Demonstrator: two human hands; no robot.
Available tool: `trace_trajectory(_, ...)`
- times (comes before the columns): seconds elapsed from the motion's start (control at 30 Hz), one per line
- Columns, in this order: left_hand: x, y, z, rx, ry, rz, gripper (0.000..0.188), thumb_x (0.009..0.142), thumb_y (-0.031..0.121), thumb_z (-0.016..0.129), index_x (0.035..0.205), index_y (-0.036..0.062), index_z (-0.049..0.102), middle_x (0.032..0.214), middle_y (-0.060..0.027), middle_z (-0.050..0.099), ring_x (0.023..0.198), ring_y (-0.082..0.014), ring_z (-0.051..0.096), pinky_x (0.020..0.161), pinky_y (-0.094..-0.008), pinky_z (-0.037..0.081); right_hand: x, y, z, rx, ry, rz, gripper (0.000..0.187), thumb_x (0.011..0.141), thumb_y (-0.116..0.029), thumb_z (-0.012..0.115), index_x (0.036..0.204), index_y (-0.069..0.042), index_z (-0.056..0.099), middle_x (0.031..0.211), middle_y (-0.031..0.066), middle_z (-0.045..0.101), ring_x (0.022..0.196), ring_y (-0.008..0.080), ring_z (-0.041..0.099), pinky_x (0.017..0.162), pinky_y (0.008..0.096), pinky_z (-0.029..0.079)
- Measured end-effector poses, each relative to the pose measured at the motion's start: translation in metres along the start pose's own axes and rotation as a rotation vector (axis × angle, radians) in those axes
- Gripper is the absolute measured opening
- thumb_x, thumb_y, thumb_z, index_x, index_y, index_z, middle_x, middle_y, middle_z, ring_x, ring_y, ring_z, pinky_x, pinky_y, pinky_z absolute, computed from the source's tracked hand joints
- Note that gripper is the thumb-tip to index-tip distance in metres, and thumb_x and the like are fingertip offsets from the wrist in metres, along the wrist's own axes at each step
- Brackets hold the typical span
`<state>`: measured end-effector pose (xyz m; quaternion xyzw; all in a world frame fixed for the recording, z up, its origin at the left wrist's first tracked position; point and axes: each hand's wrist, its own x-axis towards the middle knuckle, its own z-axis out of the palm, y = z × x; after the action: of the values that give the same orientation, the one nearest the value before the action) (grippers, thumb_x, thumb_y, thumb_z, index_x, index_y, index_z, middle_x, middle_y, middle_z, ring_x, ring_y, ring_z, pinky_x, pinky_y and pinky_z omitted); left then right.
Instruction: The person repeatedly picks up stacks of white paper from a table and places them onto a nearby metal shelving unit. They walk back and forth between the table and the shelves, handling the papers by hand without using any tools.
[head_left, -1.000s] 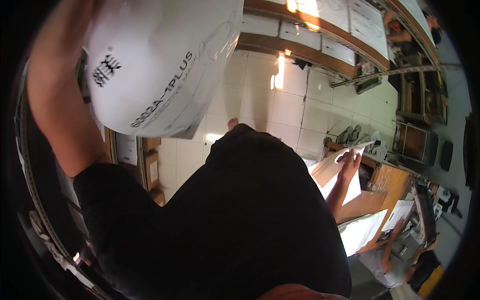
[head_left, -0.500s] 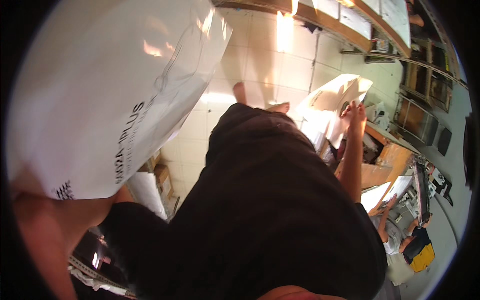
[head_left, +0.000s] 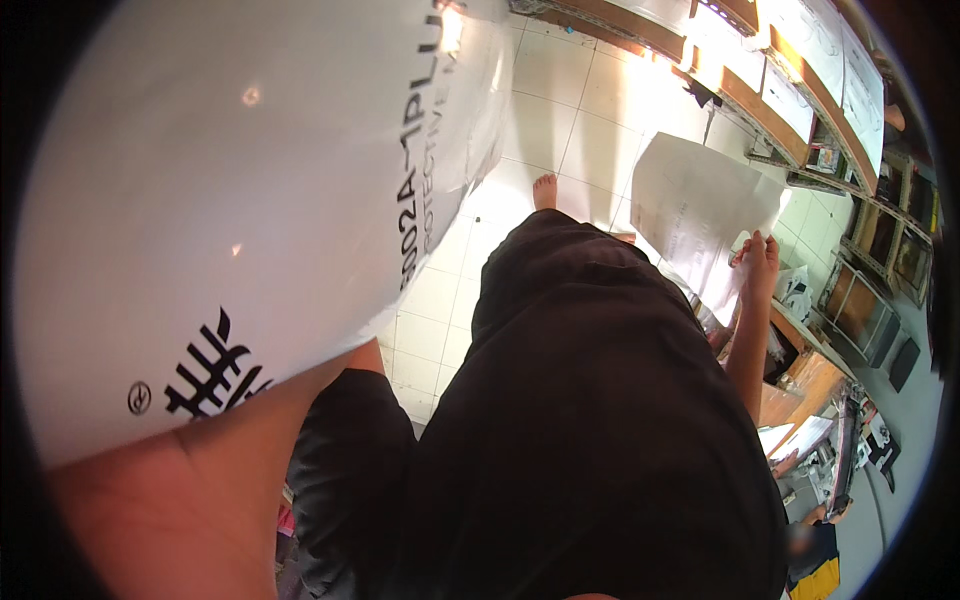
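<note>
1. White plastic bag [head_left: 230, 200] raised at near left, filling the view; left forearm [head_left: 190, 500] under it, its fingers hidden, grip cannot be told.
2. Right hand [head_left: 757, 262], fingers clenched on paper sheet [head_left: 690, 215], at far right above the desk [head_left: 800, 385].
3. Judgement: support the bag from below and keep the sheet flat.

One large white plastic bag [head_left: 230, 210], one white paper sheet [head_left: 695, 215], one bare foot [head_left: 544, 191].

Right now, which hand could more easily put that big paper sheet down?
Probably the right hand: its grip already pinches the big white paper sheet beside the wooden bench. The left arm carries the large white plastic bag.
</note>
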<state>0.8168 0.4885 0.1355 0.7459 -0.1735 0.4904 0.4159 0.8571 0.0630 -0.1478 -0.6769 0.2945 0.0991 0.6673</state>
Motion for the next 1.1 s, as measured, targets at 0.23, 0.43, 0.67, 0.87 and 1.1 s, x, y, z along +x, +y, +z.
trace_trajectory(0.23,0.001,-0.005,0.001,0.015,0.049,-0.001,0.034,0.082,0.012,0.065,0.109,-0.0078,0.059,0.098,-0.0138,0.063,0.088,-0.0163,0.061,0.080,-0.0256,0.046,0.000,-0.003,0.006,-0.056,0.025,-0.032,0.029,0.092,-0.017,0.054,0.114,-0.001,0.043,0.066,0.0027,0.050,0.051,0.0103,0.048,0.045,0.0243,0.041)
trace_trajectory(0.43,0.003,-0.005,0.002,0.015,0.058,0.001,0.034,0.082,0.011,0.066,0.108,-0.0086,0.059,0.096,-0.0144,0.064,0.087,-0.0163,0.062,0.080,-0.0253,0.046,-0.008,-0.001,0.001,-0.014,0.048,-0.063,0.022,0.092,-0.016,0.054,0.108,-0.004,0.045,0.064,0.0011,0.048,0.051,0.0094,0.047,0.045,0.0239,0.040)
trace_trajectory(0.67,0.029,-0.014,0.001,0.096,0.076,-0.101,0.034,0.081,0.010,0.067,0.107,-0.0094,0.059,0.094,-0.0150,0.065,0.086,-0.0164,0.062,0.079,-0.0249,0.046,-0.001,-0.013,0.019,-0.057,0.006,-0.113,0.031,0.093,-0.023,0.052,0.113,-0.001,0.044,0.063,0.0001,0.047,0.055,0.0088,0.047,0.050,0.0221,0.039)
trace_trajectory(0.87,0.073,-0.026,-0.032,0.200,-0.001,-0.688,0.034,0.079,0.011,0.069,0.105,-0.0094,0.061,0.093,-0.0133,0.066,0.086,-0.0155,0.062,0.079,-0.0244,0.046,0.010,0.024,-0.004,0.079,0.036,-0.114,0.022,0.090,-0.022,0.060,0.101,-0.009,0.046,0.068,0.0037,0.051,0.051,0.0128,0.050,0.047,0.0270,0.042)
trace_trajectory(1.1,0.172,-0.062,-0.125,0.324,-0.593,-0.616,0.036,0.081,0.014,0.068,0.113,-0.0012,0.060,0.098,-0.0128,0.065,0.087,-0.0157,0.062,0.083,-0.0257,0.046,0.008,0.009,0.019,-0.053,-0.029,-0.147,0.023,0.091,-0.020,0.055,0.103,-0.002,0.046,0.066,0.0029,0.050,0.052,0.0113,0.049,0.047,0.0273,0.041)
